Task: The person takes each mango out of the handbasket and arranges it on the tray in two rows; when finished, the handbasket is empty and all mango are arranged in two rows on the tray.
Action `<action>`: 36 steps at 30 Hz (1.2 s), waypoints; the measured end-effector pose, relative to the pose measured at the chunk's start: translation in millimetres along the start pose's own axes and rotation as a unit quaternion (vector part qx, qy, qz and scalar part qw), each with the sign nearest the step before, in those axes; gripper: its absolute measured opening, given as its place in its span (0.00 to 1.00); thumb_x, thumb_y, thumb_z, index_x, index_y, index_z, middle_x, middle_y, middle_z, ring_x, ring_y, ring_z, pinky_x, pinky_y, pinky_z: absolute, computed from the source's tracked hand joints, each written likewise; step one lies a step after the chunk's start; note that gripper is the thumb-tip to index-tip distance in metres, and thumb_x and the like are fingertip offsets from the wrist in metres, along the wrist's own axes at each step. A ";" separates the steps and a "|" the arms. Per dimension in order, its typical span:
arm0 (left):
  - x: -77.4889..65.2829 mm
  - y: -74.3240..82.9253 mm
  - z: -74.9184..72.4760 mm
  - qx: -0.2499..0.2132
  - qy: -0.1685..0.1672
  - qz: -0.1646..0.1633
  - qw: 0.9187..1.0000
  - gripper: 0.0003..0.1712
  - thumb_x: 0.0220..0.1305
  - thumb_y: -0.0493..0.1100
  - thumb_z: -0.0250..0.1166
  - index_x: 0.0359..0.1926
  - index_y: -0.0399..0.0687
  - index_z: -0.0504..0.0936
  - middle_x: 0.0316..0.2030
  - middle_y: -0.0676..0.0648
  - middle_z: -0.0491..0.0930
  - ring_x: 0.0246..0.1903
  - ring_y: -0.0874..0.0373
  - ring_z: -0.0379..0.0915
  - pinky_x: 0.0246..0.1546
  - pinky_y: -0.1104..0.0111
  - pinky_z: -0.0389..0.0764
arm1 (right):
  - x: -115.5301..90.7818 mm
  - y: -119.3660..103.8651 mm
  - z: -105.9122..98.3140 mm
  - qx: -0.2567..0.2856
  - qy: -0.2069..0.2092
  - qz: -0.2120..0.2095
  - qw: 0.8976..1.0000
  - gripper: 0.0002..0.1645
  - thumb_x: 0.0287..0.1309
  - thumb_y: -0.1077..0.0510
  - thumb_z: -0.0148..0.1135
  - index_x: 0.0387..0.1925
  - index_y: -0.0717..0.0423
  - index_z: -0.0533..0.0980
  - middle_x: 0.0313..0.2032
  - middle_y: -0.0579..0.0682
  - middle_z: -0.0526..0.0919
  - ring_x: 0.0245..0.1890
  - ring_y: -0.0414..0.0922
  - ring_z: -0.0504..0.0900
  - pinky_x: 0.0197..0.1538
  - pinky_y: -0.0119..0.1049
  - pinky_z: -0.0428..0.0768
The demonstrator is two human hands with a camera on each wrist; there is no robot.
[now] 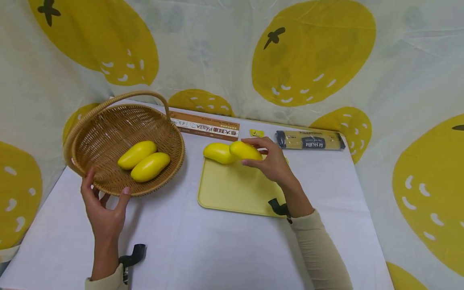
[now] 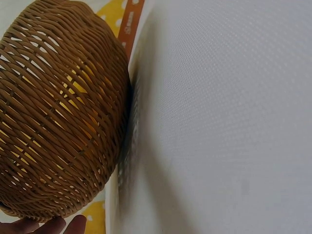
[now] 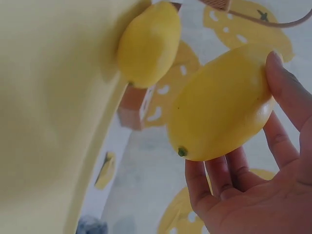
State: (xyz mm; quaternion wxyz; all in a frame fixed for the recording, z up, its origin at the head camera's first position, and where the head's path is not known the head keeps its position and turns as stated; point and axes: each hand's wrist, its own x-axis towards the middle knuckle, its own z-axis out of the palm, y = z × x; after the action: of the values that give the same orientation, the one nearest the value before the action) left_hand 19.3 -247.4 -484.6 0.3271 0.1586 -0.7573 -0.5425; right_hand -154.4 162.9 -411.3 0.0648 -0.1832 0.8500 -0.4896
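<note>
My right hand (image 1: 272, 161) holds a yellow mango (image 1: 245, 150) between thumb and fingers, over the back part of a pale yellow tray (image 1: 232, 193). In the right wrist view the mango (image 3: 219, 105) shows a small green stem end and is raised off the tray. Another mango (image 1: 217, 153) lies at the tray's back left corner. At the left, my left hand (image 1: 106, 213) grips the near rim of a brown wicker basket (image 1: 105, 125) with a tall handle. Two mangoes (image 1: 150, 167) lie side by side inside it. The left wrist view shows the basket's woven side (image 2: 63, 112) and my fingertips (image 2: 53, 225) at its edge.
Along the table's back edge lie a long pasta box (image 1: 204, 125), a small yellow packet (image 1: 256, 133) and a bag of spaghetti (image 1: 309, 140). A curtain (image 1: 217, 48) with large yellow fruit prints hangs behind the white-covered table (image 1: 203, 249).
</note>
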 end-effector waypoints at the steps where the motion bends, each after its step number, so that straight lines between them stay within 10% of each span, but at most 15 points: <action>1: 0.0 0.4 -0.2 0.000 -0.001 -0.001 1.000 0.54 0.55 0.33 0.74 0.81 0.54 0.61 0.81 0.50 0.59 0.73 0.46 0.64 0.69 0.67 0.72 | -0.3 4.0 -2.6 -0.005 0.003 0.007 1.000 0.35 0.56 0.55 0.82 0.65 0.39 0.82 0.59 0.48 0.82 0.59 0.48 0.77 0.65 0.57 0.76; 36: 1.1 2.0 -2.6 -0.002 -0.006 0.003 1.000 0.55 0.55 0.33 0.74 0.81 0.54 0.61 0.81 0.50 0.58 0.73 0.46 0.64 0.67 0.70 0.73 | 16.0 74.3 -20.7 -0.172 0.007 0.075 0.982 0.36 0.50 0.59 0.85 0.62 0.48 0.85 0.61 0.56 0.86 0.66 0.59 0.74 0.73 0.59 0.67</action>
State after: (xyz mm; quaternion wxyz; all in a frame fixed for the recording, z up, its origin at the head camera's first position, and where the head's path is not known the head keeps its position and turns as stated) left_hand 20.5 -249.2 -481.9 0.3245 0.1526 -0.7588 -0.5438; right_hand -193.6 207.3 -463.2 0.0624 -0.1238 0.9334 -0.3311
